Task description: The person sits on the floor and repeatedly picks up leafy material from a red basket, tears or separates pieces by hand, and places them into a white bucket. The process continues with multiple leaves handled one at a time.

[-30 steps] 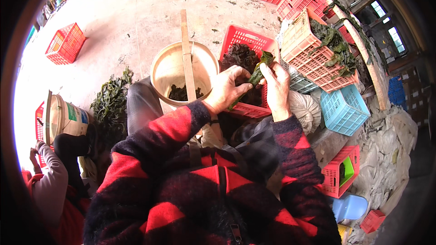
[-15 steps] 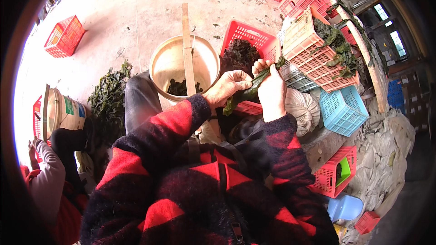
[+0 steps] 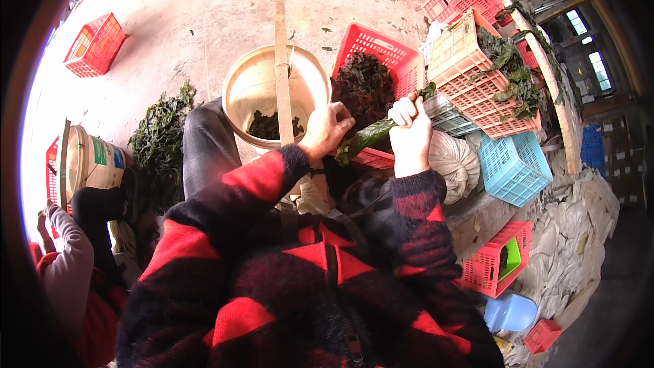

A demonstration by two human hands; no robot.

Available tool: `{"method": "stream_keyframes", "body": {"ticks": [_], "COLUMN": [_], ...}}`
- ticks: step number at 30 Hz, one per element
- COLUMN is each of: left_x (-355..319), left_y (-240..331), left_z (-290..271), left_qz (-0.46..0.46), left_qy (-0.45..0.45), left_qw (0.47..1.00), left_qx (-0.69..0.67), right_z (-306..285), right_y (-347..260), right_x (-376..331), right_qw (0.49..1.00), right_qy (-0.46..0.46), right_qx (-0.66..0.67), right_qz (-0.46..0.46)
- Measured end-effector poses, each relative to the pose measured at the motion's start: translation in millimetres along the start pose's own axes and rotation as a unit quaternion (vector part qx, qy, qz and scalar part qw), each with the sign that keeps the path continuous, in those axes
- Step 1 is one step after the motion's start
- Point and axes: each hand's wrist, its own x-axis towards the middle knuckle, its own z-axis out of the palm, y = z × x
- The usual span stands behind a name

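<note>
My right hand is closed round one end of a dark green seaweed blade, whose tip sticks out past my fingers. The blade slants down to the left. Near its lower end is my left hand, fingers curled together and apart from the blade; whether they hold anything small is hidden. Left of that hand stands a pale bucket with a wooden slat across its top and seaweed pieces at the bottom. Behind my hands, a red crate holds dark brownish seaweed.
A seaweed heap lies left of my knee. Another person's arm shows at far left beside a second bucket. On the right are an orange crate with seaweed, a blue crate and a white sack.
My left hand has come away from the seaweed blade and moved slightly left and down. The right hand keeps hold of the blade, which now lies more exposed.
</note>
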Motion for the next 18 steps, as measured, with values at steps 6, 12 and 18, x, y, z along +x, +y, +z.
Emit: {"method": "stream_keyframes", "body": {"ticks": [6, 12, 18], "left_x": [-45, -7, 61], "left_y": [15, 7, 41], "left_z": [31, 39, 53], "left_qz": [-0.314, -0.233, -0.078], "left_qy": [-0.325, -0.108, -0.06], "left_qw": [0.706, 0.71, 0.97], "left_qx": [-0.545, -0.656, -0.222], "right_z": [-12, -28, -28], "right_y": [18, 41, 32], "right_x": [1, -24, -14], "right_qw": [0.999, 0.996, 0.974], "right_qy": [0.042, 0.063, 0.109], "right_qx": [-0.012, -0.011, -0.091], "right_qz": [-0.031, -0.058, -0.175]}}
